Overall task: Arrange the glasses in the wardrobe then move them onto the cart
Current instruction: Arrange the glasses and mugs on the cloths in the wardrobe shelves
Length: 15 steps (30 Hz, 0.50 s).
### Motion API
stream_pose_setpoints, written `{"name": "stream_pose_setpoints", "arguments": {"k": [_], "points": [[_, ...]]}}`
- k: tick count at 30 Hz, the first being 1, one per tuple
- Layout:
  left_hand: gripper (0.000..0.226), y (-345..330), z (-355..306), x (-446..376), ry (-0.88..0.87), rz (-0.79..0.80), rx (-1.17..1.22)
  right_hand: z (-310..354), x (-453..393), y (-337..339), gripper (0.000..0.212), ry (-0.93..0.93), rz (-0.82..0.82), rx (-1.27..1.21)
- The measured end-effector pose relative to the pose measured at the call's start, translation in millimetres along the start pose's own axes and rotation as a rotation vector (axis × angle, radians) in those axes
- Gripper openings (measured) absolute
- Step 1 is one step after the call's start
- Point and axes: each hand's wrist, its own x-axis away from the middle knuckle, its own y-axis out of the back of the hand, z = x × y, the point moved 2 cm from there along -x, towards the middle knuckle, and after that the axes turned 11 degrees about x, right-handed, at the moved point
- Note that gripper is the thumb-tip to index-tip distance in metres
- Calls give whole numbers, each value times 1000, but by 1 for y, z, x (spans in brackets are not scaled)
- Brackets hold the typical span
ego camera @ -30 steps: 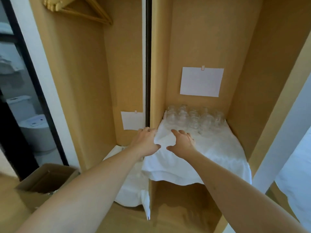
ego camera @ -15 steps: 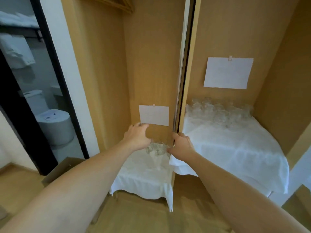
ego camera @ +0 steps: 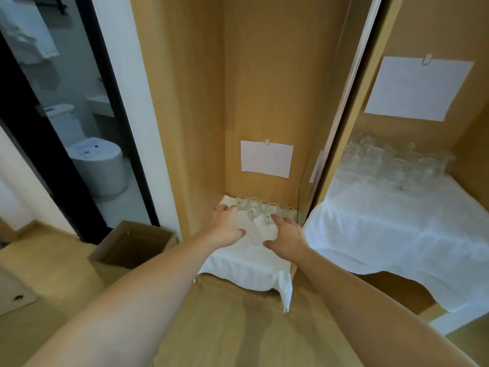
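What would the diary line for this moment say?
phase: arranging | left hand: on glasses | right hand: on glasses | place: left wardrobe shelf, white cloth | cart: not in view

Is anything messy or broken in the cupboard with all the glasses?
Nothing looks broken or spilled. The white cloth under the left group of glasses hangs unevenly, with one corner drooping lower. The cloth on the right shelf is rumpled with a wavy edge. Both hands reach around the left glasses.
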Motion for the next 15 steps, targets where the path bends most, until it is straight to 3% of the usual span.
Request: {"name": "stream_pose_setpoints", "arguments": {"k": [15], "points": [[78,-26,39,-111,143,117,-64,-2,-124,-53,89,-12,183,-77]]}}
